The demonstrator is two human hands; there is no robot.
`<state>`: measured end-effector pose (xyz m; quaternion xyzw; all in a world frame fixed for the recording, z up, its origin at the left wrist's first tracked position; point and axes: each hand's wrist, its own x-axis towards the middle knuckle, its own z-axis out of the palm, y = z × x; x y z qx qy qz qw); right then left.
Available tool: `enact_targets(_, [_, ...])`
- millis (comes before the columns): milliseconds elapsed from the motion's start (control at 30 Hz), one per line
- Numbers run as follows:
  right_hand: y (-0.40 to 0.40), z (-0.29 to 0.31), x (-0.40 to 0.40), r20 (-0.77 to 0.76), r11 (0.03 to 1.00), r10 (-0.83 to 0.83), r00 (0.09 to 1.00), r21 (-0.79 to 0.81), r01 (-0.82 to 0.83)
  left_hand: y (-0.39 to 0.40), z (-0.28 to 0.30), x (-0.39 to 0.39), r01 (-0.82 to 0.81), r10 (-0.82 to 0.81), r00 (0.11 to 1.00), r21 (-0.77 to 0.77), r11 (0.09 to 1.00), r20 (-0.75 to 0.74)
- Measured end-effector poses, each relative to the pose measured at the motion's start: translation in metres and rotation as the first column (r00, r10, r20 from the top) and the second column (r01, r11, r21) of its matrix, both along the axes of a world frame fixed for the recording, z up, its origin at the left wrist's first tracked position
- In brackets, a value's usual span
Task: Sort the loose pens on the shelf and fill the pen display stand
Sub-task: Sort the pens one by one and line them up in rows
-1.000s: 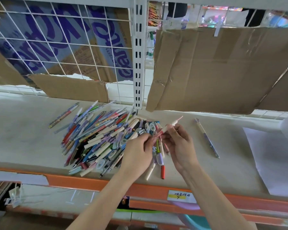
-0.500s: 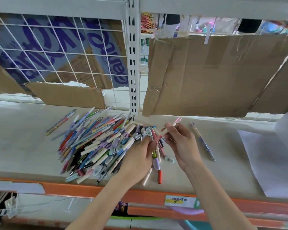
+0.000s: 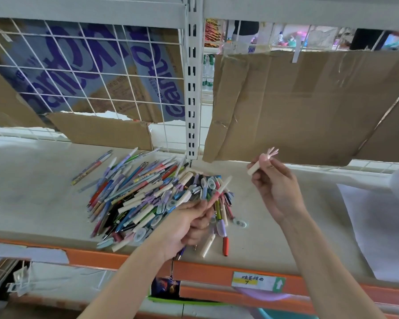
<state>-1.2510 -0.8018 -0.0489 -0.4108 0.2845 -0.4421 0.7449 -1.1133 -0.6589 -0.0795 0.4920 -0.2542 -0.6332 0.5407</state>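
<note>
At the upper left of the frame a white wire grid [image 3: 85, 72] stands at the back of the shelf, with brown cardboard printed in big purple letters [image 3: 134, 72] behind it. Under it, a plain torn piece of brown cardboard [image 3: 101, 132] leans at the back edge. The pale grey shelf board [image 3: 32, 199] has an orange front rail [image 3: 207, 270] along the bottom. In the middle left of the frame a big messy heap of loose pens in many colours [image 3: 143, 199] lies on the shelf. Just right of the heap, the left hand [image 3: 189, 224] comes up from the bottom, fingers curled, pinching a thin white pen with a pink grip [image 3: 222, 186] that points up and to the right. A white slotted metal post [image 3: 194, 88] rises in the middle of the frame. A short red pen [image 3: 225, 245] lies near the rail below the left hand. To the right, the right hand [image 3: 275, 189] is raised above the shelf, well apart from the heap, holding a small cream and pink pen cap with pink ears on top [image 3: 262, 161] between thumb and fingers. Behind it hangs a large plain brown cardboard sheet [image 3: 309, 107]. White paper [image 3: 378, 226] lies at the far right.
</note>
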Motion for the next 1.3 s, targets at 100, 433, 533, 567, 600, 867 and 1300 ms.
enact_targets(100, [0.002, -0.001, 0.003, -0.052, 0.997, 0.011, 0.999, -0.072, -0.015, -0.002, 0.000, -0.001, -0.003, 0.004, 0.999, -0.015, 1.000, 0.054])
enact_targets(433, [0.027, -0.009, 0.013, -0.166, 0.980, 0.146, 0.975, -0.113, -0.166, -0.005, 0.006, -0.007, -0.023, 0.031, 0.995, -0.088, 0.996, 0.090])
enact_targets(533, [0.040, -0.017, 0.024, -0.103, 0.999, 0.042, 0.994, -0.022, -0.045, -0.013, 0.003, -0.018, -0.120, 0.179, 0.876, -0.156, 0.980, 0.449])
enact_targets(567, [0.042, -0.017, 0.027, -0.072, 1.000, 0.012, 0.997, 0.009, -0.011, -0.015, 0.001, -0.022, -0.146, 0.234, 0.737, -0.189, 0.971, 0.634])
enact_targets(600, [0.043, -0.016, 0.029, -0.051, 1.000, -0.015, 0.999, 0.024, 0.017, -0.017, -0.001, -0.026, -0.161, 0.282, 0.588, -0.232, 0.959, 0.758])
enact_targets(867, [0.026, -0.016, 0.038, -0.356, 0.950, -0.089, 0.930, -0.311, -0.028, -0.031, 0.001, -0.010, -0.051, 0.230, 0.324, -0.225, 0.973, 0.918])
enact_targets(1300, [-0.054, -0.098, -0.021, -0.818, 0.675, -0.573, 0.050, -0.506, -0.536, 0.011, -0.033, 0.043, -0.182, 0.119, 0.068, -0.105, 0.978, 0.990])
